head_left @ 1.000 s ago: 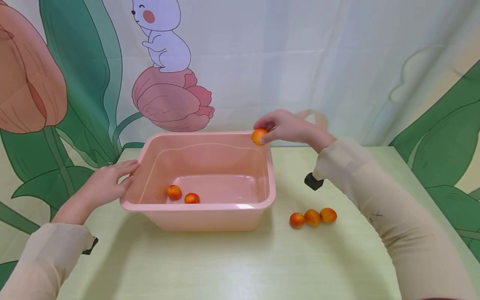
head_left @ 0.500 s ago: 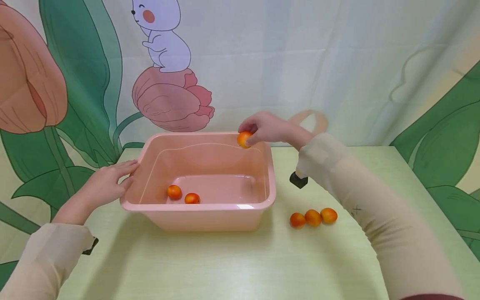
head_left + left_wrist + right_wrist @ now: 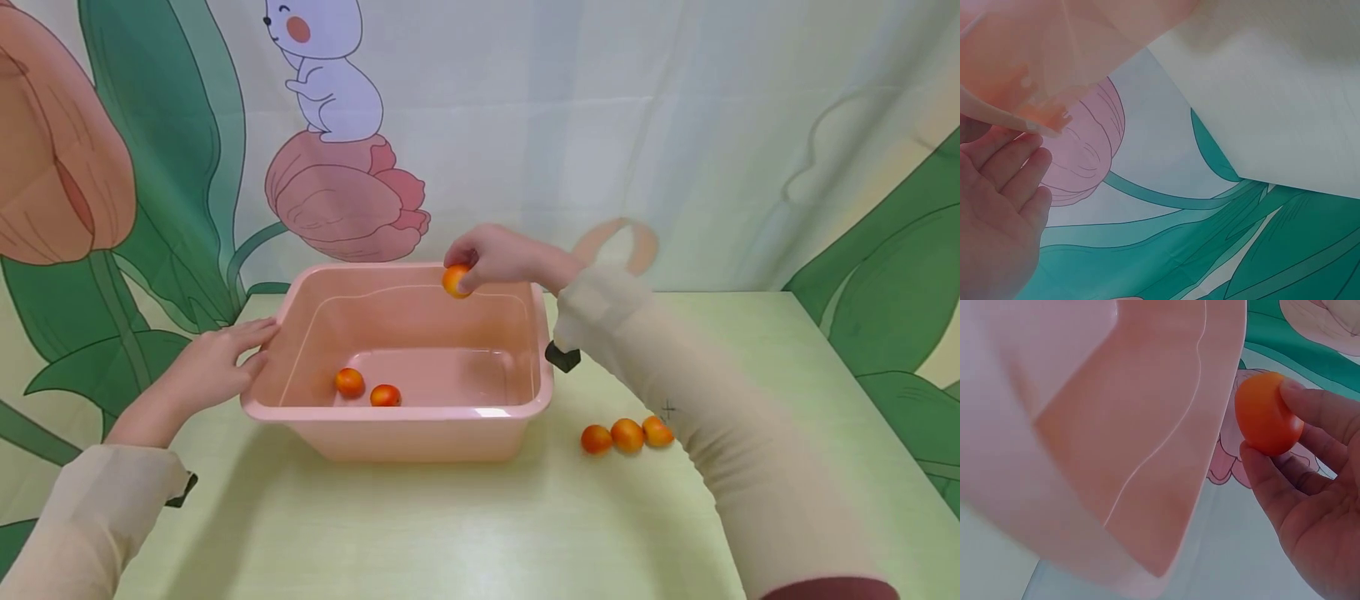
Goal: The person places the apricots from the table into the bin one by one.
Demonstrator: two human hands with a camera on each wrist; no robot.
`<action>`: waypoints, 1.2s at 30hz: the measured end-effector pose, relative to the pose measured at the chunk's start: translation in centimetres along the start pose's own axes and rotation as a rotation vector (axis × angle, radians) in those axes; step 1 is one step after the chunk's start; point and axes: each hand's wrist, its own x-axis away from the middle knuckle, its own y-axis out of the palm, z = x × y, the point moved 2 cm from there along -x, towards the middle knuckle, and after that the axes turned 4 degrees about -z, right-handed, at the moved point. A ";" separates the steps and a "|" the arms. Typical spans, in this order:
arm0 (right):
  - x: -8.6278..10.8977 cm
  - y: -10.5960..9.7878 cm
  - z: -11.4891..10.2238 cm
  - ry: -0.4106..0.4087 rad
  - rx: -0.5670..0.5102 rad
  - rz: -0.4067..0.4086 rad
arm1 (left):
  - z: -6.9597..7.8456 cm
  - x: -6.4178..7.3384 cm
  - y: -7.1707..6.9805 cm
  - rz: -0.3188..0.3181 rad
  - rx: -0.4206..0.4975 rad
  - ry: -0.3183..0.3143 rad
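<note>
A pink plastic basin (image 3: 420, 437) stands on the table with two small orange-red fruits in it, one fruit (image 3: 349, 383) slightly left of the other fruit (image 3: 386, 396). My right hand (image 3: 498, 254) pinches another orange-red fruit (image 3: 456, 282) between thumb and fingers, above the basin near its back rim. The right wrist view shows this fruit (image 3: 1266, 412) as smooth and glossy. At the basin's left rim, my left hand (image 3: 217, 367) rests with its fingers fairly straight. From the left wrist, my left hand (image 3: 1000, 206) is seen touching the rim's underside.
To the basin's right, three more orange-red fruits (image 3: 627, 435) lie in a row on the pale table (image 3: 420, 533), the farthest right partly behind the right sleeve (image 3: 675, 383). A curtain (image 3: 480, 125) printed with flowers and a white animal hangs behind the table.
My right hand has moved left with the pinched fruit, from the basin's back right corner to over its back part. The left hand and the basin stay in place.
</note>
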 end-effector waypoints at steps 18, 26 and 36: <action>-3.0 2.6 -0.9 0.006 -0.060 -0.012 | 0.2 0.2 -0.1 0.003 0.001 0.003; -3.7 4.3 -0.7 0.003 -0.091 -0.036 | 0.3 0.3 0.0 -0.007 0.024 -0.013; -4.7 6.3 -0.4 0.010 -0.220 -0.082 | 0.2 0.3 0.1 0.002 0.012 -0.006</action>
